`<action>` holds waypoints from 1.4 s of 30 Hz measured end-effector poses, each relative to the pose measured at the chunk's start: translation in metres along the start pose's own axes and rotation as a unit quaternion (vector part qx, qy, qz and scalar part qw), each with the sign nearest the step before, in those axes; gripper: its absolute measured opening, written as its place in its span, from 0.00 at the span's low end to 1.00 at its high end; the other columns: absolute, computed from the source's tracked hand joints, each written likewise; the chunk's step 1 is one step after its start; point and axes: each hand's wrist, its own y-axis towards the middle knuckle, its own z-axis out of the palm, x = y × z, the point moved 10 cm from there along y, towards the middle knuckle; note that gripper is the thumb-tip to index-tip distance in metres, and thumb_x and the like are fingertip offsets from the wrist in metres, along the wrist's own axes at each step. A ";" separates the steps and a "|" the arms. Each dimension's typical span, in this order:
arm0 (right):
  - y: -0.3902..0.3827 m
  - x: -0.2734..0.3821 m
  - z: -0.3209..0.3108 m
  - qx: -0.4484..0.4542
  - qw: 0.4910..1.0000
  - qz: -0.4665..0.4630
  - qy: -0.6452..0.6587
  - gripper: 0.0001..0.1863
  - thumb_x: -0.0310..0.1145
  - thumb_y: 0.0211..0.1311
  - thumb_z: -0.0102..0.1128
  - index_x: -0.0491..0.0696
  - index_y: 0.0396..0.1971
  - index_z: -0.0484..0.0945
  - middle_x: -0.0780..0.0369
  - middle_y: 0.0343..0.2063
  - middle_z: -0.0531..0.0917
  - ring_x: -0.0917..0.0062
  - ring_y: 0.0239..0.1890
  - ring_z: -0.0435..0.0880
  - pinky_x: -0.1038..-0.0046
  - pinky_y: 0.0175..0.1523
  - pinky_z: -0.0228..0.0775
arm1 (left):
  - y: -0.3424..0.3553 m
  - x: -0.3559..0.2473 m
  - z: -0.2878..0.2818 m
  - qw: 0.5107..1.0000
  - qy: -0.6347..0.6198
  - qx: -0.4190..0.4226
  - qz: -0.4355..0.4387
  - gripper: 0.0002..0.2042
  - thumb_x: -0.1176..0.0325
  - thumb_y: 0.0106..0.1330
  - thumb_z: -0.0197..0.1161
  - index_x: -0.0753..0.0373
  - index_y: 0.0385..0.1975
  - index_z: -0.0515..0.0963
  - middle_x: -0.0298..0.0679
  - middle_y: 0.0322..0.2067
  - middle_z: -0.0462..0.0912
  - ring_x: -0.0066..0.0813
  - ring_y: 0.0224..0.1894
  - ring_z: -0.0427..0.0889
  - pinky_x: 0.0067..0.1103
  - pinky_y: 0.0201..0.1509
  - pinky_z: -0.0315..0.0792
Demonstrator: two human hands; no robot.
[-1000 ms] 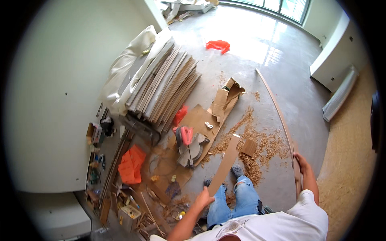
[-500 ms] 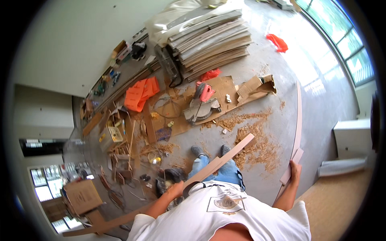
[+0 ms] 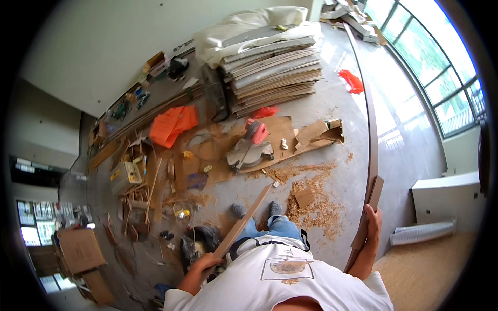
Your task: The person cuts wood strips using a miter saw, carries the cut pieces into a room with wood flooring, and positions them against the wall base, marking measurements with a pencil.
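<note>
My left hand [image 3: 206, 262] grips a light brown board [image 3: 241, 221] that slants away toward the middle of the view. My right hand [image 3: 372, 223] grips a long wooden strip [image 3: 370, 135] reaching toward the far end of the room, with a shorter board [image 3: 374, 194] lying against it at the grip. Before my feet a red-handled mitre saw [image 3: 249, 151] sits on cardboard [image 3: 282, 124], with wood shavings [image 3: 321, 217] and a small square wood piece [image 3: 304, 197] on the floor.
Stacked panels [image 3: 272, 72] under white plastic stand beside the left wall. Orange sheeting [image 3: 174, 126], wood scraps [image 3: 137, 205], a toolbox [image 3: 124, 179] and cardboard boxes [image 3: 80, 249] clutter the left. A window [image 3: 436, 72] and a rolled white duct [image 3: 423, 233] are at the right.
My view has swung round, bringing the room's left side into sight. The long strip now points farther up the view, and the left-hand board has moved leftward. Both hands keep their grips.
</note>
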 end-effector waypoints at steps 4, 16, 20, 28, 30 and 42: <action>0.010 0.022 0.052 0.032 0.999 -0.019 0.003 0.25 0.54 0.59 0.70 0.46 0.37 0.75 0.66 0.22 0.75 0.80 0.21 0.75 0.75 0.25 0.68 | -0.038 0.066 0.031 0.992 -0.009 -0.054 -0.112 0.30 0.46 0.53 0.74 0.68 0.45 0.85 0.54 0.41 0.88 0.46 0.41 0.88 0.35 0.46 0.79; 0.004 0.080 0.290 0.299 0.947 -0.082 -0.085 0.26 0.52 0.58 0.72 0.43 0.38 0.75 0.64 0.22 0.75 0.78 0.20 0.76 0.74 0.24 0.67 | -0.097 0.102 0.136 0.941 -0.297 -0.074 -0.142 0.30 0.44 0.51 0.70 0.66 0.44 0.84 0.54 0.40 0.87 0.50 0.42 0.87 0.35 0.47 0.79; -0.067 0.087 0.391 0.398 0.904 -0.094 -0.125 0.23 0.48 0.59 0.71 0.43 0.37 0.77 0.63 0.23 0.78 0.78 0.20 0.77 0.75 0.26 0.68 | -0.086 0.142 0.183 0.914 -0.369 -0.153 -0.077 0.33 0.41 0.54 0.68 0.69 0.46 0.83 0.56 0.40 0.87 0.51 0.45 0.87 0.36 0.49 0.78; -0.181 0.074 0.566 0.497 0.824 -0.116 -0.245 0.27 0.46 0.56 0.72 0.39 0.45 0.78 0.62 0.31 0.80 0.77 0.30 0.77 0.73 0.36 0.70 | -0.089 0.214 0.181 0.837 -0.429 -0.268 -0.209 0.33 0.42 0.53 0.71 0.74 0.40 0.83 0.61 0.36 0.86 0.55 0.41 0.88 0.41 0.46 0.80; -0.202 0.077 0.603 0.504 0.807 -0.151 -0.270 0.28 0.46 0.56 0.72 0.38 0.45 0.78 0.62 0.30 0.80 0.76 0.30 0.77 0.72 0.37 0.71 | -0.108 0.224 0.158 0.813 -0.458 -0.292 -0.211 0.33 0.42 0.53 0.71 0.73 0.39 0.83 0.61 0.35 0.86 0.55 0.41 0.88 0.41 0.45 0.80; -0.346 0.111 0.844 0.628 0.649 -0.216 -0.372 0.26 0.47 0.56 0.69 0.37 0.43 0.82 0.60 0.32 0.84 0.74 0.34 0.81 0.69 0.41 0.73 | -0.142 0.237 0.188 0.629 -0.658 -0.321 -0.261 0.21 0.49 0.62 0.68 0.63 0.40 0.85 0.43 0.26 0.85 0.32 0.32 0.84 0.32 0.39 0.74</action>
